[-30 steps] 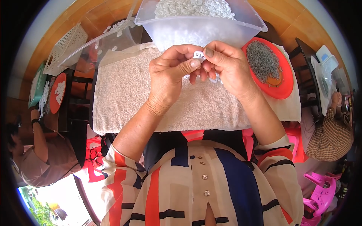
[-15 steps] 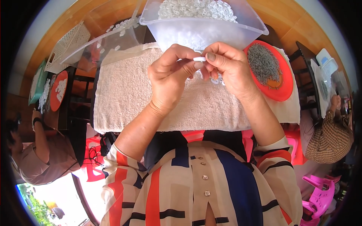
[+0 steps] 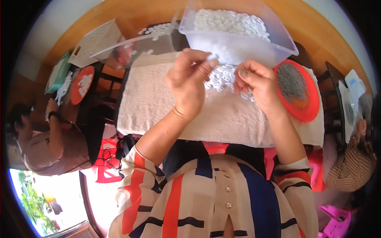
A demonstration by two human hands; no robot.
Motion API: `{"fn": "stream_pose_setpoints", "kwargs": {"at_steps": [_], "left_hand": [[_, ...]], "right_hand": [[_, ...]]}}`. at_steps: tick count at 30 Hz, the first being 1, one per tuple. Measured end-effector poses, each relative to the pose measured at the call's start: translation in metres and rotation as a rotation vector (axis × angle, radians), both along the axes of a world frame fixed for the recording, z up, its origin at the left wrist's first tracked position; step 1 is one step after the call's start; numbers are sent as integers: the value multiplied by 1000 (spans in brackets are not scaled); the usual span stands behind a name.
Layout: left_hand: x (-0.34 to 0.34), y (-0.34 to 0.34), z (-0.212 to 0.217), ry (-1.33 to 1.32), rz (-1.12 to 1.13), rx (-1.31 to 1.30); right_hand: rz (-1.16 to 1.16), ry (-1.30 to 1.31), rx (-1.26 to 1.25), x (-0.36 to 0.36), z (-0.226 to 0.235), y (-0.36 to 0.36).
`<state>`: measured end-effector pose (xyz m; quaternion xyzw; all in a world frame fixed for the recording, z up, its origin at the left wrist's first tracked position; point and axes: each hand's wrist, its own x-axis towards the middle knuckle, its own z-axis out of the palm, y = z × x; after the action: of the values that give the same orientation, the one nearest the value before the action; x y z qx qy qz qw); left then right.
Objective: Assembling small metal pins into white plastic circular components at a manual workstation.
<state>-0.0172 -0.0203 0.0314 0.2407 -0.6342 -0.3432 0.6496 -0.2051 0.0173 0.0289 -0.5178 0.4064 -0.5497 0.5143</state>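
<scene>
My left hand [image 3: 189,81] pinches a small white oval plastic piece [image 3: 212,57] between thumb and fingers, raised over the towel. To its right, my right hand [image 3: 257,81] has its thumb pressed against curled fingers. What those fingers hold, if anything, is too small to make out. The two hands are apart. Between and beneath them lies a loose heap of white plastic pieces with holes [image 3: 220,79] on the beige towel [image 3: 158,107]. By my right hand, a red plate [image 3: 307,114] carries a pile of small grey metal pins or screws [image 3: 291,81].
A translucent bin [image 3: 238,49] full of white pieces stands behind the heap. A clear sheet-like container [image 3: 139,45] and white basket [image 3: 95,43] are at the far left. Co-workers sit at the left [image 3: 55,146] and right [image 3: 351,164], beside their own tables.
My hands have parted: the left keeps the white piece, and the right has drawn away toward the right, lower by the heap. The whole view has shifted and tilted slightly.
</scene>
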Motion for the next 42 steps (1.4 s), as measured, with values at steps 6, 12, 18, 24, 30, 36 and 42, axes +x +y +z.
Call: {"fn": "stream_pose_setpoints", "kwargs": {"at_steps": [6,12,18,24,30,36,42], "left_hand": [[58,-82,79,133,343,182],[78,-109,102,-193,479,10],[66,-29,26,-523,188,71],[66,-11,-26,-802,39,94],[71,-32,-47,-897,62,-48],[73,-37,-20,-907,-67,432],[71,-39,-25,-924,-118,366]], "right_hand": [[-7,31,-49,-5,0,-2],[-50,31,-110,-9,2,-8],[-120,-38,-168,-21,5,-5],[-120,-33,-206,-21,6,-3],[-262,20,-194,-33,12,4],[-412,588,-167,-110,44,39],[-461,1388,-77,-155,7,80]]}}
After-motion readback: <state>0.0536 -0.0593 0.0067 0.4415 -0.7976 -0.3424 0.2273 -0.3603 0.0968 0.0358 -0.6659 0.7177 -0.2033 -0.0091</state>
